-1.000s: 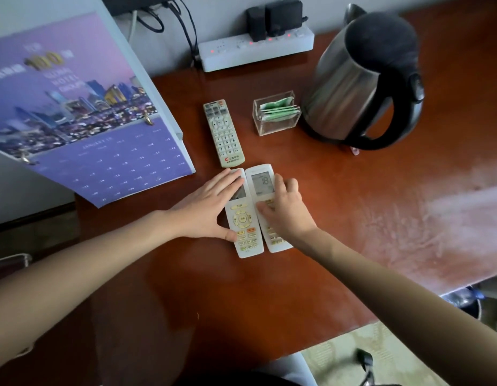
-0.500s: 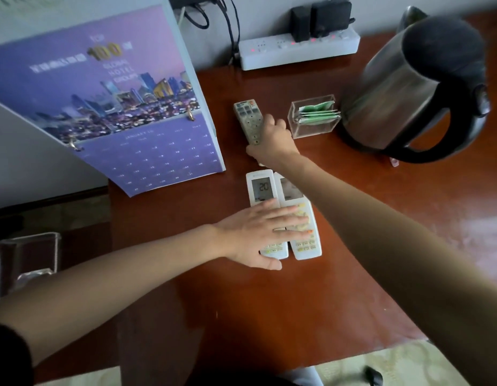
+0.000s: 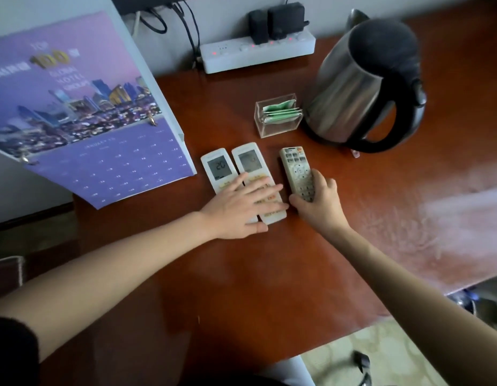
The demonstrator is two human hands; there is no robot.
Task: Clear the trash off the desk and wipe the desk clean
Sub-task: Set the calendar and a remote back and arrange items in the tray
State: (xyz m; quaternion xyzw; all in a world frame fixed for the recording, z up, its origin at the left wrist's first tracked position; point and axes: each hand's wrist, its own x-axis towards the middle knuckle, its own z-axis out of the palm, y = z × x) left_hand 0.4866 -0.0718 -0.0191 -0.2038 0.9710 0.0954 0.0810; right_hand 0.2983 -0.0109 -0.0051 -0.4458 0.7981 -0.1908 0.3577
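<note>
Reddish-brown and glossy, the wooden desk [image 3: 269, 274] fills the middle of the frame, with a pale, dusty-looking smear [image 3: 450, 218] across its right side. Our left hand [image 3: 241, 207] lies flat at the centre, its straight, spread fingers pressing on the lower halves of two white air-conditioner remotes: the left white remote [image 3: 218, 168], whose screen reads 20, and the right white remote [image 3: 248, 161], touching side by side. Just beside them on the right, our right hand [image 3: 319, 204] curls around the lower end of a slim grey-white button remote [image 3: 296, 169], thumb on one edge and fingers on the other; we cannot tell whether it rests on the wood or is lifted. Above it stands a small clear plastic box [image 3: 280, 126] holding green sachets [image 3: 280, 110], and to its right a stainless-steel kettle with a black handle [image 3: 353, 90]. A white power strip [image 3: 233, 55] with black plugs lies against the wall at the top centre. A purple desk calendar with a city skyline [image 3: 83, 121] leans across the upper left of the frame.
</note>
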